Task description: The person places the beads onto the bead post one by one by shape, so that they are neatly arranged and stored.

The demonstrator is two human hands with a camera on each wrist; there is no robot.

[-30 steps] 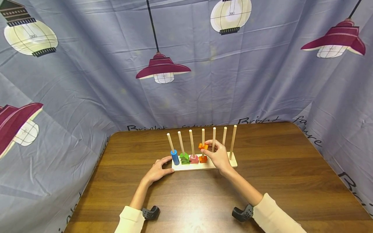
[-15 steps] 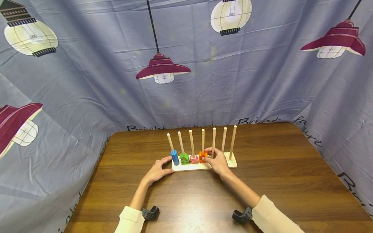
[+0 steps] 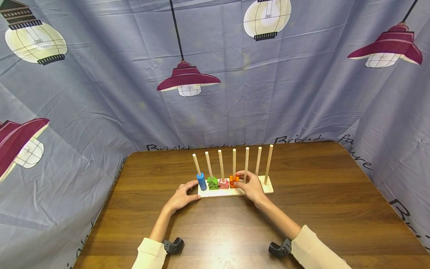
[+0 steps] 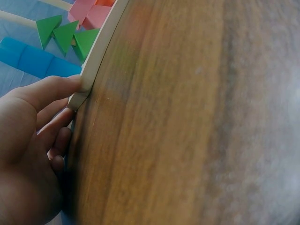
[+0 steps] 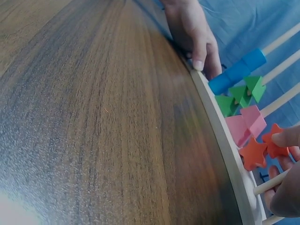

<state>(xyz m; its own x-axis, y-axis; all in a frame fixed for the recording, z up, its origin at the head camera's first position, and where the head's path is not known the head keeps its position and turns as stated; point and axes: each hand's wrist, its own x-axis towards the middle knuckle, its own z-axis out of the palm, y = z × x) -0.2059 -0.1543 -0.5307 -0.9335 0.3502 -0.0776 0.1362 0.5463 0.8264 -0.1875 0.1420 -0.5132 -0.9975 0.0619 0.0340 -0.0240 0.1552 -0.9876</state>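
Observation:
A pale wooden peg board (image 3: 220, 193) with several upright pegs lies on the table. My left hand (image 3: 180, 198) grips its left end, thumb at the front edge and fingers round the end. My right hand (image 3: 253, 186) pinches an orange star bead (image 5: 275, 140) on the fourth peg from the left. Under it, on that same peg, sits another orange star bead (image 5: 253, 154). Blue cylinder beads (image 5: 238, 71) fill the bottom of the leftmost peg. Green triangle beads (image 5: 242, 95) are stacked on the second, and pink square beads (image 5: 246, 124) on the third.
The brown wooden table (image 3: 215, 228) carries the board near its middle. A grey curtain (image 3: 215, 116) printed with lamps hangs behind the table. Each wrist wears a black camera mount, such as the left camera mount (image 3: 174, 246).
My right hand has lowered the orange star bead down the fourth peg, onto the star below. Over the last half second it has barely moved. The left hand stays put.

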